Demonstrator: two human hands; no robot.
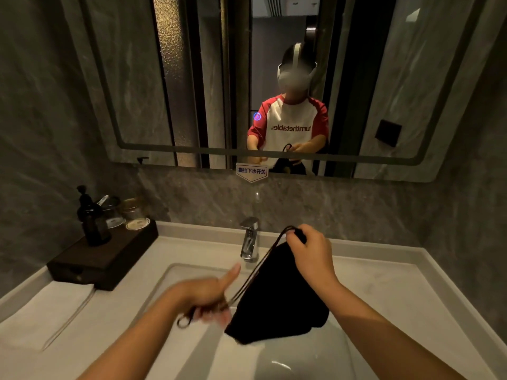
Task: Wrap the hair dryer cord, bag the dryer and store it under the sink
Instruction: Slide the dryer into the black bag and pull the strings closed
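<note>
A black drawstring bag [277, 300] hangs full and bulging over the white sink basin [288, 363]. My right hand [308, 248] grips the gathered top of the bag beside the faucet. A dark drawstring [255, 272] runs taut from the bag's top down to my left hand [208, 297], which is closed on the string's end, thumb raised. The hand is blurred. The hair dryer itself is hidden; I cannot see inside the bag.
A chrome faucet [249, 239] stands behind the basin. At the left, a dark tray [109, 259] carries a black pump bottle [92, 218] and glass jars [131, 212]. A folded white towel [41, 316] lies on the counter. A mirror [247, 78] fills the wall.
</note>
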